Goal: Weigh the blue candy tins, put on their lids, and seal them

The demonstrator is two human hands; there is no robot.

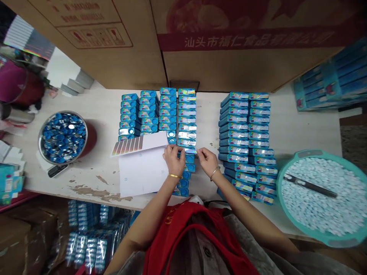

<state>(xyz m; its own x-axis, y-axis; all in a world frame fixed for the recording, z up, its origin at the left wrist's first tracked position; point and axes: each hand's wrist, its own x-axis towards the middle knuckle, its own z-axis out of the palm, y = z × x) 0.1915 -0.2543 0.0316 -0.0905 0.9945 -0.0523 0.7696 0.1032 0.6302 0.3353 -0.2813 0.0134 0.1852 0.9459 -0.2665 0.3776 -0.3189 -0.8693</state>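
Note:
My left hand point(174, 160) is closed in a pinch at the left end of a shiny sticker strip point(189, 151). The fingertips of my right hand point(208, 163) pinch together at its right end. This strip lies over the end of a small blue box in a column of standing boxes point(187, 126), whose farther ends carry similar shiny strips. Left of my left hand, a sticker sheet point(129, 147) with several metallic strips rests on white paper sheets point(143, 172). These sheets cover part of the neighbouring blue boxes point(129, 110).
Two columns of blue boxes point(233, 131) stand to the right. A metal bowl point(88, 139) of blue caps is at left, and a turquoise basin point(282, 202) of small white pieces at right. Large cartons point(132, 68) wall off the table's back. Packed boxes point(88, 248) lie below the table.

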